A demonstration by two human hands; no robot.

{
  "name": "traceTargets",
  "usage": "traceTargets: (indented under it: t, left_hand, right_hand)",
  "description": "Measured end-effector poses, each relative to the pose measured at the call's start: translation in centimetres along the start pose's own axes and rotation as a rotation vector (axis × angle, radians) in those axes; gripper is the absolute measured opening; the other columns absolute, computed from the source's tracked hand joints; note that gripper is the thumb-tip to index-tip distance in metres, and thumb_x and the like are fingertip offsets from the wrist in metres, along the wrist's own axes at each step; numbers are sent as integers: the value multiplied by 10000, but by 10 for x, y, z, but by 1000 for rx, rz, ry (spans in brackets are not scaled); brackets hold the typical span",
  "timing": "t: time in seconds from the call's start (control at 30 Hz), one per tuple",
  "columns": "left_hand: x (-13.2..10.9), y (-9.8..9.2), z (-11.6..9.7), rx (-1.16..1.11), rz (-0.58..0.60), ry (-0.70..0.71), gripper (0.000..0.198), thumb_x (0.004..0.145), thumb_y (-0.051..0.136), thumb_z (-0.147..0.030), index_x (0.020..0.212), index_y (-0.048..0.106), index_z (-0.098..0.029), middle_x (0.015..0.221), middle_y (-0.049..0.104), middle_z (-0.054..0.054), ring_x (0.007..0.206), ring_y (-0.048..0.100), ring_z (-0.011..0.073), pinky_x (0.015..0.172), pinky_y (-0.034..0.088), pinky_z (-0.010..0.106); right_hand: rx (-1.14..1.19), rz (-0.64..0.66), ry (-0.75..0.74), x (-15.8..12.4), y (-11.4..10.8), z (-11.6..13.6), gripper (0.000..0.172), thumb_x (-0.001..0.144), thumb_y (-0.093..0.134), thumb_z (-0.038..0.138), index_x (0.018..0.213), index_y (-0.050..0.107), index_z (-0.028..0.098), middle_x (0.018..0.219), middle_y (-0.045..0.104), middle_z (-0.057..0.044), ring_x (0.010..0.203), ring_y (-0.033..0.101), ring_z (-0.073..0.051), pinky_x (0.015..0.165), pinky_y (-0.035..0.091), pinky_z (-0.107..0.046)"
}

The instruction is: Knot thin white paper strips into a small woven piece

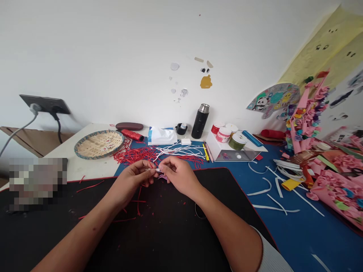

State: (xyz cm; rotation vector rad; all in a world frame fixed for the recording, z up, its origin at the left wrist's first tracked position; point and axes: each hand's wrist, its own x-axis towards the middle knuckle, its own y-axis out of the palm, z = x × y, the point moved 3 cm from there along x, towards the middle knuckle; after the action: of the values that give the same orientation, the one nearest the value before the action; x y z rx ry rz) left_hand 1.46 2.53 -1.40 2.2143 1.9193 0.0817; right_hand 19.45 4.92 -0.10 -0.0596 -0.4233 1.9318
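Note:
My left hand (136,174) and my right hand (179,175) meet above the black mat, both closed in a pinch. Between their fingertips shows a small white piece (158,170), thin like a cord or strip; its exact kind is too small to tell. A bit of purple (162,176) sticks out beneath the right fingers, mostly hidden. Just beyond the hands lie a heap of red cords (138,154) and a bundle of white cords (181,151). Loose red threads (138,202) are scattered on the mat under my left wrist.
A woven basket (98,145) stands back left, near a red thread spool (132,135). Behind the cords are a tissue pack (162,136) and black thermos (200,121). Thread tubs stand on a white box (238,155); white paper strips (275,209) and pink paper flowers (337,192) lie right.

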Motion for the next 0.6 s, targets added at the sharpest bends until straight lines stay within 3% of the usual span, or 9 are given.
traceTargets:
  t: [0.23, 0.6]
  left_hand:
    - [1, -1, 2, 1, -18, -3, 321, 717, 910, -386, 867, 697, -199, 677, 715, -12, 605, 605, 130, 553, 439, 217]
    - [1, -2, 1, 68, -29, 30, 354, 758, 861, -479, 882, 683, -200, 660, 698, -6, 585, 582, 137, 555, 434, 239]
  right_hand:
    - [-124, 5, -4, -1, 0, 0, 166, 991, 619, 366, 978, 687, 216, 833, 704, 5, 654, 616, -121, 615, 441, -243]
    - [-85, 43, 27, 0, 2, -6, 178, 989, 632, 383, 980, 692, 216, 778, 697, 15, 614, 624, -120, 587, 441, -243]
